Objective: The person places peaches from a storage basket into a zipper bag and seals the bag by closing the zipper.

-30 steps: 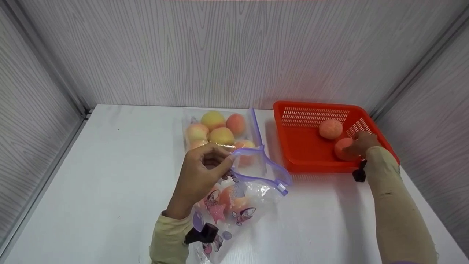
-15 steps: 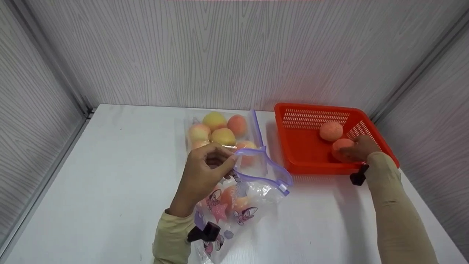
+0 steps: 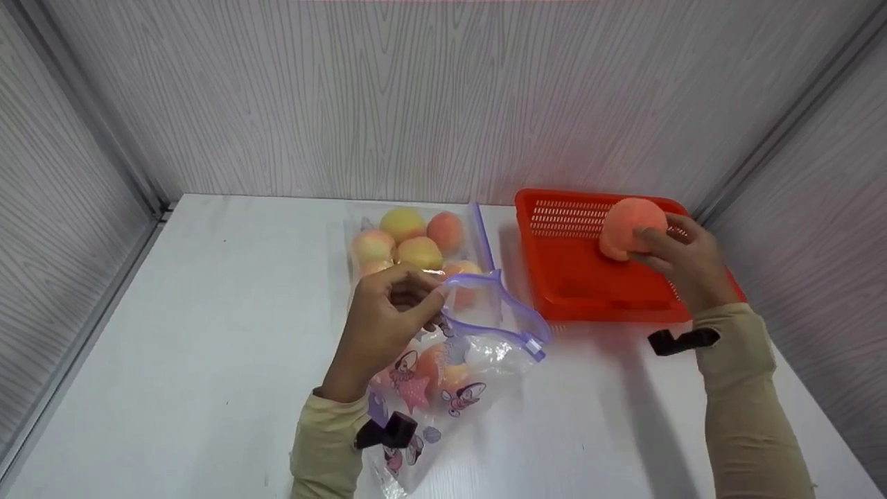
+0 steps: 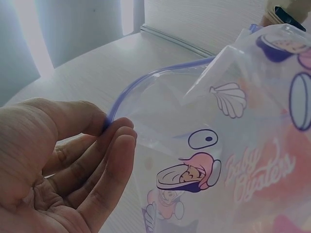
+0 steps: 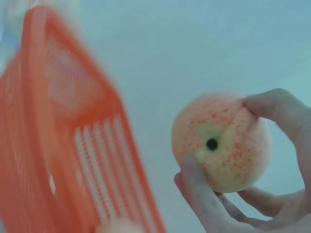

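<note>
My left hand [image 3: 388,319] pinches the purple zip edge of a clear printed zip bag [image 3: 478,388] between thumb and fingers. The bag's mouth gapes toward the right, and peaches show through its side. In the left wrist view, the bag [image 4: 194,136] carries shell prints and lettering. Above the red basket [image 3: 578,284], my right hand [image 3: 693,260] grips a pinkish peach [image 3: 632,223]. Up close in the right wrist view, that peach [image 5: 221,141] has a dark round spot at one end. Another peach [image 3: 613,251] sits in the basket, mostly hidden behind the held one.
A second clear zip bag [image 3: 485,239] with several yellow and pink peaches lies flat behind the left hand. The white table [image 3: 173,333] stretches out on both sides, with grained panels [image 3: 416,104] rising at its back and sides.
My right hand has lifted a peach up from the basket's front right, bringing it over the other peach. The left hand keeps its hold on the bag's edge.
</note>
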`<state>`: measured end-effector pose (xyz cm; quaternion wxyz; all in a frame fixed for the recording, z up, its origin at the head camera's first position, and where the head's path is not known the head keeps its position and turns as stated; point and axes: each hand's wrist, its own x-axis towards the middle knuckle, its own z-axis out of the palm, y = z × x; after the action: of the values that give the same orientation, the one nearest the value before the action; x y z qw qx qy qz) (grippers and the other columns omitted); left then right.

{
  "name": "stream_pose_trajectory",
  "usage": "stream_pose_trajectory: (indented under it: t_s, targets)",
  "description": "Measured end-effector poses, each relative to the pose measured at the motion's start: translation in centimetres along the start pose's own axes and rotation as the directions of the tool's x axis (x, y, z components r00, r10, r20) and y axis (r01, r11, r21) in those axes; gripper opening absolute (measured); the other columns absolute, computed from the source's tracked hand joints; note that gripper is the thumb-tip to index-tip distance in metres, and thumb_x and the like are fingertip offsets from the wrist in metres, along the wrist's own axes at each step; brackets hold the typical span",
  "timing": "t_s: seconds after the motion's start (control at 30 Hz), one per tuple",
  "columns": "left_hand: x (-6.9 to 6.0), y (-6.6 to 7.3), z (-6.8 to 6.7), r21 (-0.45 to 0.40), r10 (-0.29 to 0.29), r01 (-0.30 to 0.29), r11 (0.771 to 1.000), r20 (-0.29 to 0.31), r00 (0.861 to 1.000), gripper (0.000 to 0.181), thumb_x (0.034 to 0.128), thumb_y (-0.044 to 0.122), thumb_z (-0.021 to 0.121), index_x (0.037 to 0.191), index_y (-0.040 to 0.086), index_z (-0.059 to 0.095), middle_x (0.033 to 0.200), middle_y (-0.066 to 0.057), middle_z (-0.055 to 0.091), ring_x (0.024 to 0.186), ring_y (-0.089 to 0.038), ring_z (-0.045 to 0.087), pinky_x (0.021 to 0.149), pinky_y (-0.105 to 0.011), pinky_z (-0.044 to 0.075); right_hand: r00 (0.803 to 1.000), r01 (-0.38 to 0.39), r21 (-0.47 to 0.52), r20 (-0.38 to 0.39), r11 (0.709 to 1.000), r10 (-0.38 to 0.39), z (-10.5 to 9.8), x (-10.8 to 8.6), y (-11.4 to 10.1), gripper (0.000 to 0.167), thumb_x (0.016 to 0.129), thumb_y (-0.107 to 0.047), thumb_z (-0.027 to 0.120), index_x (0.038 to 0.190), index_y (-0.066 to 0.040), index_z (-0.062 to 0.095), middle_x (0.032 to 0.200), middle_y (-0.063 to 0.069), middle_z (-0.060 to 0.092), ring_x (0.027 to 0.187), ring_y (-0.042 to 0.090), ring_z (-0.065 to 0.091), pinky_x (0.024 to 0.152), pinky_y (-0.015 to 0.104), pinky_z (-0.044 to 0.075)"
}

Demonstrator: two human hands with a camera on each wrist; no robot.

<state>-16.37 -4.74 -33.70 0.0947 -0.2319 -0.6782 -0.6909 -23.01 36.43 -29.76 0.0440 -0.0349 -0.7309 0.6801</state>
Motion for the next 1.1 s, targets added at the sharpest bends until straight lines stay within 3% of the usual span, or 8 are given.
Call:
stream_pose_trajectory:
  t_s: [0.17,0.27,0.43,0.6,1.1]
  targets:
    - [0.1,0.0,0.1,0.001,0.008,-0.008,1.0,0.0,1.0,0.005,0.0924,0.005,0.073,0.094,0.0,0.072,0.078,-0.007,0.071,0.063,-0.024,0.067,0.056,-0.03,0.06,0.984,0.096,0.207,0.129,0.974,-0.124,2.9,-1.5,-1.1,0.049,0.098,-0.006,0.066,0.143,0.0,0.047,0.145,0.016,0.043,0.129,0.036,0.048,0.099,0.041,0.053]
    - [0.1,0.0,0.2,0.002,0.008,-0.008,1.0,0.004,1.0,0.006,0.0923,0.006,0.073,0.094,0.0,0.071,0.078,-0.007,0.071,0.062,-0.024,0.067,0.056,-0.03,0.059,0.968,0.135,0.241,0.174,0.961,-0.18,4.4,-2.5,-1.5,0.045,0.099,-0.004,0.063,0.141,-0.002,0.049,0.146,0.015,0.043,0.132,0.037,0.043,0.1,0.042,0.053]
    - [0.1,0.0,0.2,0.005,0.0,0.0,1.0,0.004,1.0,0.006,0.0923,0.005,0.073,0.095,0.0,0.071,0.079,-0.007,0.071,0.063,-0.022,0.067,0.057,-0.031,0.06,0.949,0.185,0.171,0.227,0.968,-0.221,6.5,-4.1,-1.8,0.047,0.098,-0.004,0.063,0.144,-0.006,0.051,0.144,0.017,0.047,0.128,0.036,0.047,0.102,0.038,0.053]
    - [0.0,0.1,0.1,0.01,-0.007,0.007,1.0,0.003,1.0,0.005,0.0925,0.004,0.072,0.094,0.0,0.071,0.079,-0.007,0.071,0.063,-0.021,0.067,0.057,-0.031,0.06,0.935,0.156,0.127,0.3,0.98,-0.188,8.2,-5.4,-1.6,0.051,0.096,-0.002,0.063,0.146,-0.008,0.05,0.144,0.019,0.049,0.127,0.037,0.05,0.104,0.04,0.052]
    - [0.1,-0.1,0.2,-0.005,0.003,-0.003,1.0,0.003,1.0,0.005,0.0923,0.003,0.072,0.094,-0.001,0.071,0.078,-0.008,0.071,0.062,-0.025,0.068,0.055,-0.03,0.059,0.844,0.197,-0.063,0.518,0.978,-0.137,10.2,-6.5,0.4,0.055,0.088,0.0,0.072,0.14,-0.006,0.055,0.137,0.016,0.06,0.12,0.038,0.061,0.1,0.045,0.054]
